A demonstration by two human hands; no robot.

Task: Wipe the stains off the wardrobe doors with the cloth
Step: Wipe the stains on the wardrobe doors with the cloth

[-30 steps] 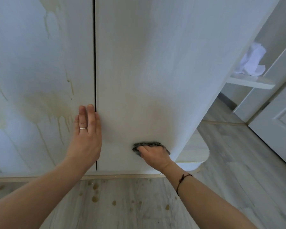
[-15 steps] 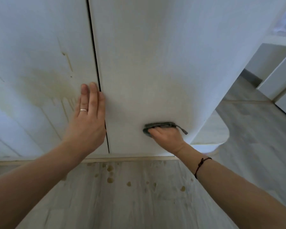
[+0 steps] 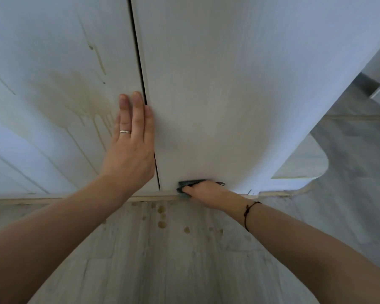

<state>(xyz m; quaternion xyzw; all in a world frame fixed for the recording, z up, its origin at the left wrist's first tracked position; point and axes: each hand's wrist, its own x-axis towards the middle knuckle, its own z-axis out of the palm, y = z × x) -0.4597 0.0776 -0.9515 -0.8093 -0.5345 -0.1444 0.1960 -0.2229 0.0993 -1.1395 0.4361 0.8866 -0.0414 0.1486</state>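
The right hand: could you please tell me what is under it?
A dark cloth, held by the right hand against the right door near its bottom; only its top and left rim show. Any stain beneath is hidden.

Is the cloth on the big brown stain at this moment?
No, the right hand holds the cloth low on the right door, while the stain is on the left door beside the left hand.

The left hand (image 3: 130, 150) wears a plain, narrow, silver-coloured ring (image 3: 125, 131) on its ring finger. Round the wrist just behind the right hand (image 3: 203, 190) runs a thin dark cord bracelet (image 3: 249, 212), with what looks like a small knot or bead on it. Both forearms (image 3: 53, 233) are bare as far as they show.
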